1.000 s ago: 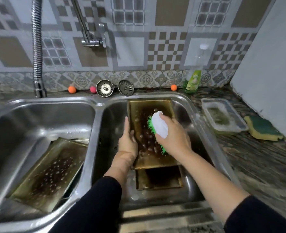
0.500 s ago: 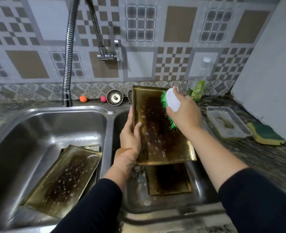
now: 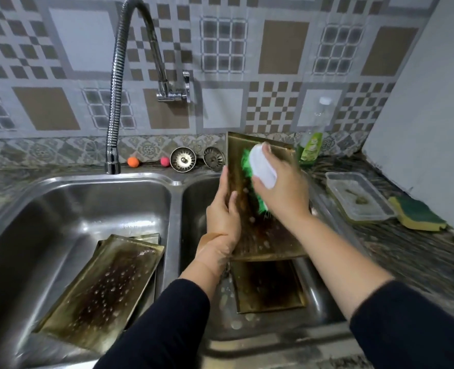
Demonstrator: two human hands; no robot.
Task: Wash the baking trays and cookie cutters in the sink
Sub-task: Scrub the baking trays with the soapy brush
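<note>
Tarnished brass-coloured rectangular baking tray [image 3: 263,235], upright over right basin of the steel double sink [image 3: 172,198]: left hand [image 3: 223,217] grips its left edge. Right hand [image 3: 282,193] clasps white-handled green-bristled scrubbing brush [image 3: 260,169] against tray. Green-labelled clear detergent bottle [image 3: 312,139] at 1 o'clock; label unreadable.

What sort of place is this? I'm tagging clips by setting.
Most likely a home kitchen: a steel double sink with a wall tap, a patterned tile backsplash, and a soap bottle on the counter.
</note>
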